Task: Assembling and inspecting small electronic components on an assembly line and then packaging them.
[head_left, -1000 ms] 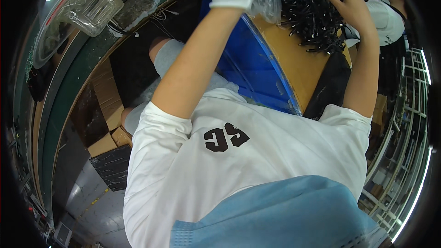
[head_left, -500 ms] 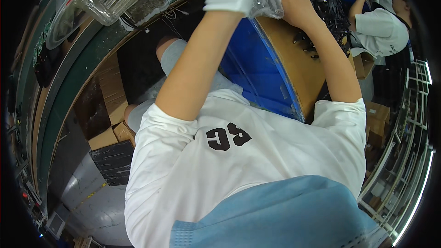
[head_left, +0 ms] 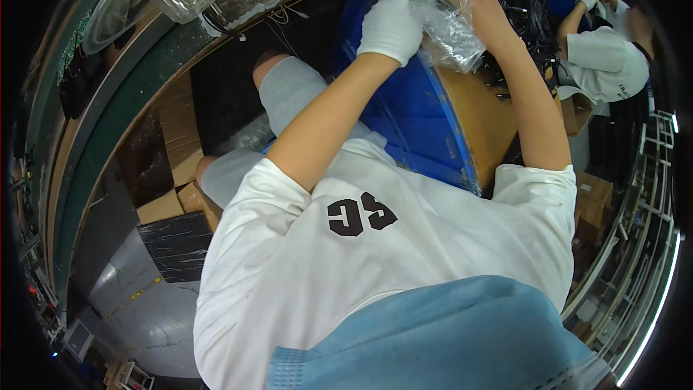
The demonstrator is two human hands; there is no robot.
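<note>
Gripping the clear plastic film (head_left: 453, 37) by its left side in the gloved left hand (head_left: 393, 27), over the edge of the blue bin (head_left: 415, 126), beside the black cables (head_left: 529, 11); laying the bare right hand (head_left: 485, 13) along the opposite side, probably to steady such limp, crumpled stuff; cannot tell whether clamped or merely resting there
</note>
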